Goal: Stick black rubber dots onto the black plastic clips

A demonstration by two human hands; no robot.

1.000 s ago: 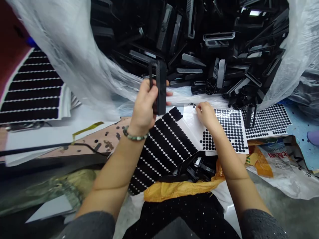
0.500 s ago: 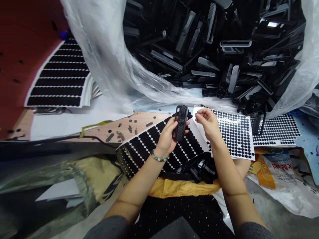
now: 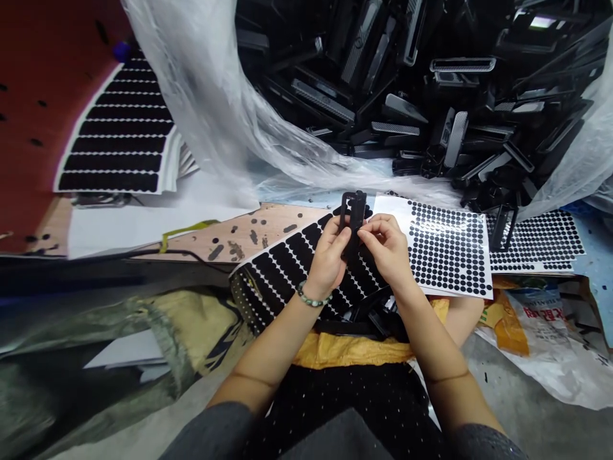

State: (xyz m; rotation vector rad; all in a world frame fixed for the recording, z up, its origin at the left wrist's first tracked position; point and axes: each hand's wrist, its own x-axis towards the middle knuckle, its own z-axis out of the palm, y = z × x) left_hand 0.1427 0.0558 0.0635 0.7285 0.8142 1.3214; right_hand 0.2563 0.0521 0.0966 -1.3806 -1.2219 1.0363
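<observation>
A slim black plastic clip-like part (image 3: 355, 207) stands nearly upright in my left hand (image 3: 327, 257), its slotted side edge turned toward the left. My left fingers are wrapped round its lower half. Close against the part's right side, my right hand (image 3: 390, 253) has thumb and forefinger pinched together; whatever is between those fingertips is too small to make out. Under both hands lies a sheet of black oblong stickers (image 3: 282, 271). Just right of my right hand is a white sheet of round black stickers (image 3: 447, 246).
A clear plastic bag (image 3: 201, 96) spills open at the back, full of black plastic parts (image 3: 402, 128). More sticker sheets (image 3: 115, 147) are stacked at left. A cable (image 3: 119, 254) runs along the table edge. On my lap, a yellow cloth (image 3: 349, 351) borders several black parts.
My right hand has moved left from the dot sheet to the part. My left hand has turned the part so its carbon-patterned face no longer shows. The view has shifted slightly.
</observation>
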